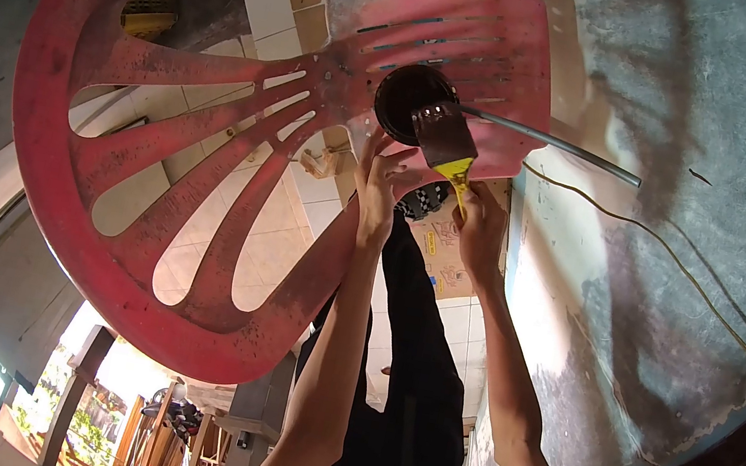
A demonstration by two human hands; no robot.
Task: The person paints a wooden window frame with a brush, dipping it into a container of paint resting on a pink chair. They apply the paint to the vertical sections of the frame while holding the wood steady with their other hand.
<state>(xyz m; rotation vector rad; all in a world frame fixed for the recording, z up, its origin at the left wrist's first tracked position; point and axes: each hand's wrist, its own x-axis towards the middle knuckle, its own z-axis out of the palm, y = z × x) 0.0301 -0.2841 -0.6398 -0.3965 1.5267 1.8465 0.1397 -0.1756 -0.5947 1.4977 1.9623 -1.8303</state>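
My right hand (479,232) grips the yellow handle of a paintbrush (445,136). Its wide head, coated dark brown, is over the near edge of a round can (399,103) with dark content. My left hand (378,184) is at the can's near side with its fingers curved against it; part of the grip is hidden. The can stands on the seat of a red plastic chair (515,49), whose slatted back (146,163) spreads to the left with dark smudges on it. A grey stick (568,148) sticks out of the can toward the right.
On the right is a worn blue-grey wall (738,198) with a thin cable (644,226) running along it. Pale floor tiles (276,246) show through the chair's openings. Cardboard (444,256) lies beneath, near my legs. Wooden pieces (147,438) stand at the lower left.
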